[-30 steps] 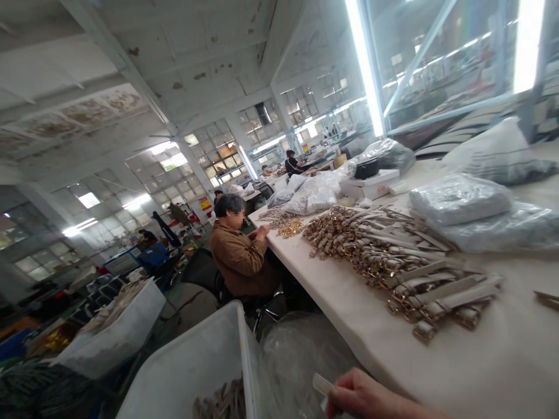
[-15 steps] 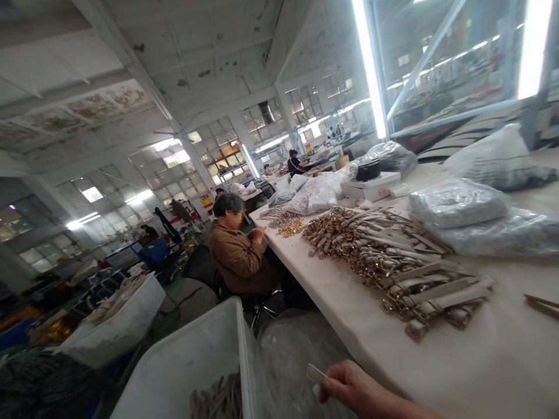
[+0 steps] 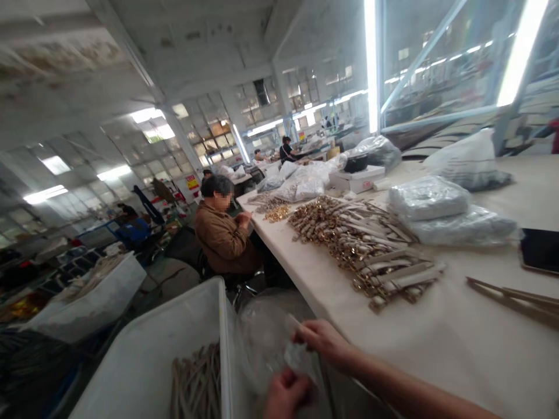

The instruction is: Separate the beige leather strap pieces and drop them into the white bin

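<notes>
- The right hand (image 3: 312, 336) pinches a thin pale strip (image 3: 295, 320) between thumb and fingers, just beyond the desk edge.
- The left hand (image 3: 289, 391) is below it, blurred; whether its fingers are closed, I cannot tell.
- Clear plastic (image 3: 262, 331) lies beside both hands.
- Left of that, a white bin (image 3: 144, 349) contains grayish straps (image 3: 198, 381).
- On the desk (image 3: 463, 361) are a heap of straps with gold buckles (image 3: 362, 238), plastic-wrapped packs (image 3: 430, 198) and a dark phone (image 3: 541, 250).
- Farther along, a person in brown (image 3: 227, 238) sits at the desk.
</notes>
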The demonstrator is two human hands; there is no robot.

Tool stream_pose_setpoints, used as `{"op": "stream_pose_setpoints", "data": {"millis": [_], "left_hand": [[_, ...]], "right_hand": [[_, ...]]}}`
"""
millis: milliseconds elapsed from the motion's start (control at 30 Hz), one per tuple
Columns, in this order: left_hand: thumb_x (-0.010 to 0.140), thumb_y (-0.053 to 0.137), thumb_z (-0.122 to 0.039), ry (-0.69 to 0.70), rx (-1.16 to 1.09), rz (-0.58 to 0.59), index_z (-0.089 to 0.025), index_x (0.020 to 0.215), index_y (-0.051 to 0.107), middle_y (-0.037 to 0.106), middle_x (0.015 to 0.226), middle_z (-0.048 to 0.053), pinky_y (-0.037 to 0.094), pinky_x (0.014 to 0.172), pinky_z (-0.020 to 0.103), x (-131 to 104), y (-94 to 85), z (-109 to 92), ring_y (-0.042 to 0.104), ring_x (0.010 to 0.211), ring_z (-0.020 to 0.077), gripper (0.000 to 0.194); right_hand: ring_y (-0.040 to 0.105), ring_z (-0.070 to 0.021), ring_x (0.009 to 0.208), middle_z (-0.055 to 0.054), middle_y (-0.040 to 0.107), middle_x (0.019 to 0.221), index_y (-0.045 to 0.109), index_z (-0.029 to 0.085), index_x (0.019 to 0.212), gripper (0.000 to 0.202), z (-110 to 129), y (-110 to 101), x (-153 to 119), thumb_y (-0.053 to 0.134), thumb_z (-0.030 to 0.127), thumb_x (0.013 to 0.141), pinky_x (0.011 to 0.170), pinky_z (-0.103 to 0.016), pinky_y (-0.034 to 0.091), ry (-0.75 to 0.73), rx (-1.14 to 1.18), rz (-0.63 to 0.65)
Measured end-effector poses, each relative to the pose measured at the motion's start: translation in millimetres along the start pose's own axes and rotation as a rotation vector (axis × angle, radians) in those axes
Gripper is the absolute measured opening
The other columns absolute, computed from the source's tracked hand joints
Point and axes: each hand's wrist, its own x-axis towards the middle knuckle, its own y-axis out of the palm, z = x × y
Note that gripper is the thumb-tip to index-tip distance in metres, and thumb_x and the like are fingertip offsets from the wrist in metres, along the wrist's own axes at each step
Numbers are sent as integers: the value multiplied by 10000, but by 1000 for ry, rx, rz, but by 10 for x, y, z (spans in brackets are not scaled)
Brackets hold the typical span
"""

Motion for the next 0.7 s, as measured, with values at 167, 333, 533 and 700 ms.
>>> {"op": "stream_pose_setpoints", "data": {"millis": [167, 333, 533, 700], "left_hand": [[540, 977, -306, 392, -242, -240, -175, 670, 710, 715, 685, 11, 543, 661, 263, 36, 9, -74, 638, 615, 134, 324], [620, 939, -285, 418, -377, -326, -157, 755, 695, 756, 739, 28, 571, 699, 276, 48, -82, -236, 701, 667, 155, 307], [629, 933, -322, 483, -399, -306, -153, 777, 703, 752, 740, 31, 578, 695, 270, 142, -121, -185, 711, 676, 154, 322], [631, 935, -321, 451, -428, -302, -155, 773, 701, 752, 743, 26, 578, 680, 270, 198, -97, -166, 707, 660, 152, 320]], "right_hand": [[558, -99, 500, -77, 706, 773, 636, 119, 772, 536, 240, -98, -57, 448, 586, 957, 525, -223, 440, 124, -76, 120], [513, -77, 451, -26, 678, 659, 649, 132, 812, 450, 331, -45, -135, 458, 494, 1000, 484, -192, 387, 130, -280, 225], [515, -82, 500, -12, 695, 674, 676, 145, 795, 410, 367, 33, -213, 443, 392, 1023, 556, -209, 375, 56, -485, 253], [518, -81, 495, -7, 701, 679, 691, 148, 810, 404, 343, 47, -194, 442, 384, 1023, 545, -211, 352, 87, -497, 294]]}}
